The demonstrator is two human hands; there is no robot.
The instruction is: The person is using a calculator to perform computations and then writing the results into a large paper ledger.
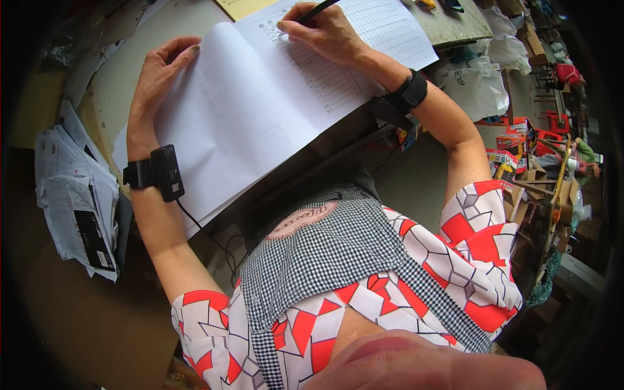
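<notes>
My right hand (328,38) grips a black pen (318,11), its tip on a printed form (338,71) with ruled rows and columns. Some handwriting shows near the tip. Left of the form, a blank white page (227,123) lies turned over and bulges up in a soft curve. My left hand (162,71) rests at that page's far left edge, fingers loosely bent and thumb apart, with nothing visible held. The papers lie on a worn table (107,97) and overhang its near edge.
A stack of used papers (75,188) stands at the left, beside the table. Yellow paper (244,8) lies at the far edge. To the right are white plastic bags (478,88), red boxes (507,159) and a cluttered shelf. Another person (585,159) is partly visible at far right.
</notes>
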